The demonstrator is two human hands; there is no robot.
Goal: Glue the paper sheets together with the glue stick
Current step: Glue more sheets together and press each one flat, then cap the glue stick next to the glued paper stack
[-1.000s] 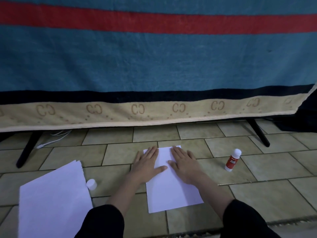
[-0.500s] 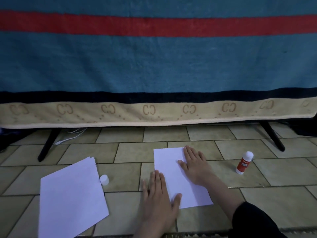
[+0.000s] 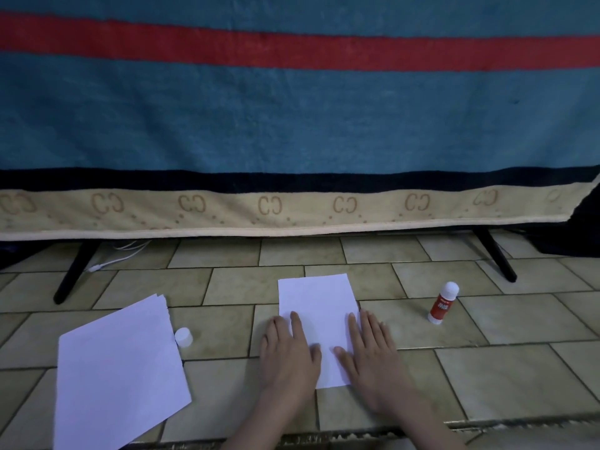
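Both hands have shifted since a moment ago: the left hand (image 3: 289,352) has come up from the near corner so it now sits level with the right, and the right hand (image 3: 370,349) has slid back down from the far part of the sheet, so they're now side by side across the near half.

Biggest thing in the room by far is the blue blanket (image 3: 292,118) with a red stripe and a beige CC-patterned border, draped over something standing on black legs (image 3: 73,274). Below that it's all beige tiled floor (image 3: 503,375).

Then there's the stack of white paper (image 3: 120,371) lying at an angle off to the left, well apart from the hands. The smaller glued sheet (image 3: 316,300) lies flat on the tiles in the middle, with both hands pressing on it palm down, fingers stretched flat and fairly close together, not gripping anything. The left one hangs partly over the sheet's left edge onto the tile, and the right one overlaps the right edge.

Glue stick (image 3: 443,303) stands upright on the floor to the right, red label, white top, nobody touching it. A little white cap (image 3: 183,337) sits just beside the paper stack's right edge.
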